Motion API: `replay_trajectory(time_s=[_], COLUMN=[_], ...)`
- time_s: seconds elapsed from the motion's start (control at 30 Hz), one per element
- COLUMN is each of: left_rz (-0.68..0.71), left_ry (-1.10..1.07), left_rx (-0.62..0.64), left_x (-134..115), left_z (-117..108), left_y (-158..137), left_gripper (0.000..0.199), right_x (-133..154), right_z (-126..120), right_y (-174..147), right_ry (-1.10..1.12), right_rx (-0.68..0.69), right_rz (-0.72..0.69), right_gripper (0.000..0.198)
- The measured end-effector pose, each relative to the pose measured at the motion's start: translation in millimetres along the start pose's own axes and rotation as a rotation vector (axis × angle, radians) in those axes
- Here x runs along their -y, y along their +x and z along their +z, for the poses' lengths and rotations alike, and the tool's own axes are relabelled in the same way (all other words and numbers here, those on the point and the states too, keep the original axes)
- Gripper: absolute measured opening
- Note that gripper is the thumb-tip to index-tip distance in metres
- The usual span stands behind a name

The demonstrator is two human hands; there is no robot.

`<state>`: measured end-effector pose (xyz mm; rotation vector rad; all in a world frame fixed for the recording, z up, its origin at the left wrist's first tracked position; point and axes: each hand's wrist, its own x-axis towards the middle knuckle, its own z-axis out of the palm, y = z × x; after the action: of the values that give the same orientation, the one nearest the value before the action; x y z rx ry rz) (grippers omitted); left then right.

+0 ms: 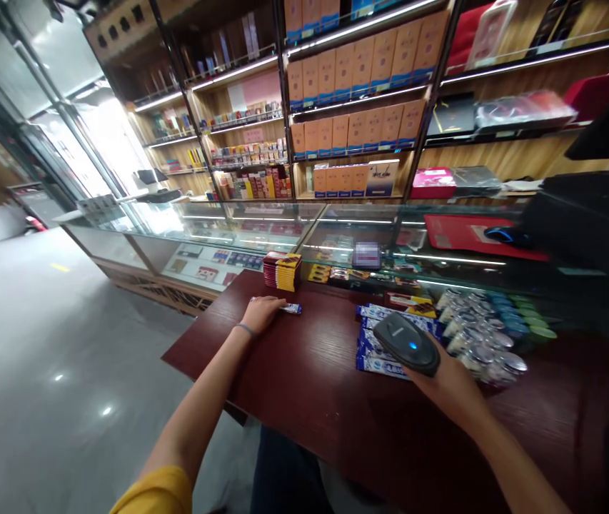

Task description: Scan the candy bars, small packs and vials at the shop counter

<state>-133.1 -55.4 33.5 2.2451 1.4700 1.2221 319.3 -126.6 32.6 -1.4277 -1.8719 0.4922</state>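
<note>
Holds black, blue-lit scanner (398,337) in right hand (448,378). Half-covers blue-white packet (293,308) near table's (304,378) far edge; cannot tell left hand's (264,312) grip.

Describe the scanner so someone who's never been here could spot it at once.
Start at the dark reddish-brown table by the glass counter, then find the blue-and-white packets. Just over them, in the right hand, is the scanner. Unlike the packets and the lidded jars beside them, it is dark, with a glowing blue light.
</note>
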Motion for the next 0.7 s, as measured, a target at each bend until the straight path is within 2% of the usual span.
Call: replay_trajectory(time_s=[0.13, 0.2, 0.33, 0.47, 0.7], left_rz=[-0.078, -0.086, -0.062, -0.147, -0.243], left_ry=[0.223, 0.323, 0.513, 0.682, 0.701], left_rx=[0.232, 0.299, 0.274, 0.295, 0.381], left_x=[18, 21, 22, 13, 4], left_z=[2, 5, 11, 12, 14], left_y=[-2, 0, 4, 5, 9], left_gripper=[0.043, 0.05, 0.04, 0.041, 0.05], right_x=[-10, -15, -20, -22, -23], right_z=[-2, -3, -2, 0, -1], right_y=[3, 5, 5, 4, 4], right_ry=[-0.018, -0.025, -0.025, -0.013, -0.019], right_rx=[0.096, 0.12, 0.124, 0.125, 0.116], right_rz=[0.053, 0.075, 0.081, 0.094, 0.088], right_gripper=[0.063, 0.063, 0.058, 0.055, 0.061])
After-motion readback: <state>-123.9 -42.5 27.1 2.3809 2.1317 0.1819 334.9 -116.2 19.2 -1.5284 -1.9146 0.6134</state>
